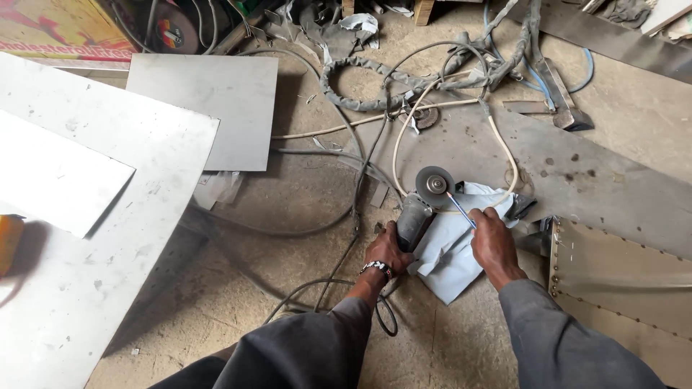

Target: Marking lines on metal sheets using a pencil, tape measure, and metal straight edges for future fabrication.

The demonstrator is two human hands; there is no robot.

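- Down on the dusty concrete floor (303,209), an angle grinder (422,209) lies with its round grey disc (435,184) facing up; every place below is told from this grinder
- Left hand (387,250), with a beaded band at the wrist, is clamped around the grinder's dark body just below the disc
- Right hand (494,243) is just right of the grinder, fingers pinched together on a thin blue-handled tool (460,209) whose tip reaches the hub of the disc
- Under the grinder and to its right lies a crumpled pale blue cloth (450,256), touching both the grinder and the right hand
- Looping above and to the right of the grinder runs a cream cable (401,133); dark cables (353,216) trail to its left and below
- Well to the left lie large pale metal sheets (108,216), one overlapping another, with a smaller grey square sheet (216,108) beyond them
- Far up to the left, at the frame's corner, sits a flat yellow and red printed board (58,25), rectangular; its print is too cut off to tell more
- Lower right of the grinder is a tan metal panel (620,274) edged with a row of rivets
- Upper right of the grinder, a hammer-like dark tool (562,101) rests on a long grey steel plate (577,166)
- Far left, at the frame's edge, an orange thing (9,241) shows, mostly cut off
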